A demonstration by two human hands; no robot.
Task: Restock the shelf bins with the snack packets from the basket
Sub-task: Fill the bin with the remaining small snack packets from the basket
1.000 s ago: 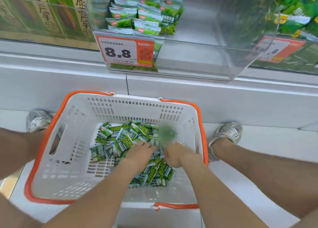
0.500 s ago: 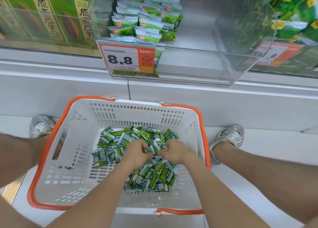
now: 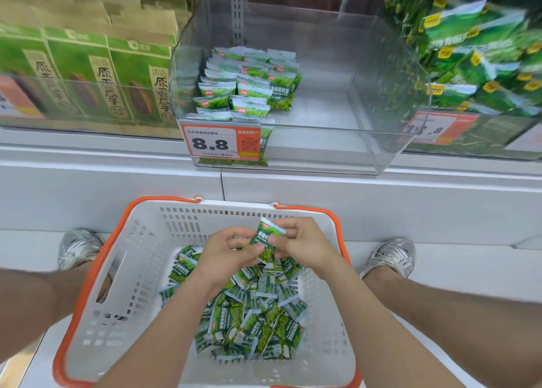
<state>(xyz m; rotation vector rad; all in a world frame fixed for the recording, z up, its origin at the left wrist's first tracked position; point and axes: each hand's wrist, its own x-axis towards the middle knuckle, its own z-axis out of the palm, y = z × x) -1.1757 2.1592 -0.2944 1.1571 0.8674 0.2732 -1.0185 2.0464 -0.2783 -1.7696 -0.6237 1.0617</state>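
Over the middle of the basket [image 3: 96,270] the hands meet on one green snack packet [image 3: 265,238]. The left hand [image 3: 225,251] pinches its lower half with thumb and curled fingers, and the right hand [image 3: 305,247] pinches its upper edge, so it stands nearly upright. I cannot tell whether the left palm hides more. Under them a loose heap [image 3: 258,323] of packets covers the basket floor. The clear shelf bin [image 3: 322,141] sits above and beyond the basket's far rim (neat rows [image 3: 243,85] on its left only). The risk is that a light pinch on slick film could drop the packet back, or the packet could clip the bin's front wall and topple those rows.
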